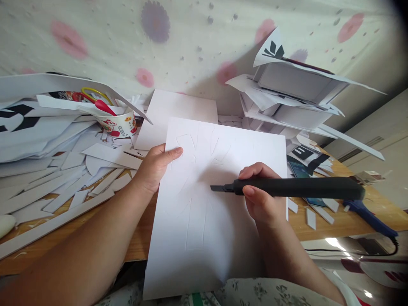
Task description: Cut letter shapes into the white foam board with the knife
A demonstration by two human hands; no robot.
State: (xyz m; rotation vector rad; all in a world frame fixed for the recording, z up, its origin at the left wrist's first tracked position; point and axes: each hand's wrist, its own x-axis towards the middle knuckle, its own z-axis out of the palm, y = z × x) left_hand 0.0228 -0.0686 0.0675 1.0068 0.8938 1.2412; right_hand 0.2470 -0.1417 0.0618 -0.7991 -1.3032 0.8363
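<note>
A white board [242,155] leans toward me over the table's front edge, with outlines scored into its face. On its left edge rests my left hand [156,165], thumb on the front and the other fingers hidden behind. My right hand [263,197] grips a craft knife [299,187] with a thick black handle. Its dark blade points left over the middle of the board, between the upper and lower cut outlines. I cannot tell whether the tip touches the surface.
Cut white strips [63,187] cover the table's left side. Among them stands a paper cup [119,124] with a red-handled tool. A white layered structure [287,89] rises at the back right. Beyond my right hand lie a phone [299,169] and a blue glue gun [371,216].
</note>
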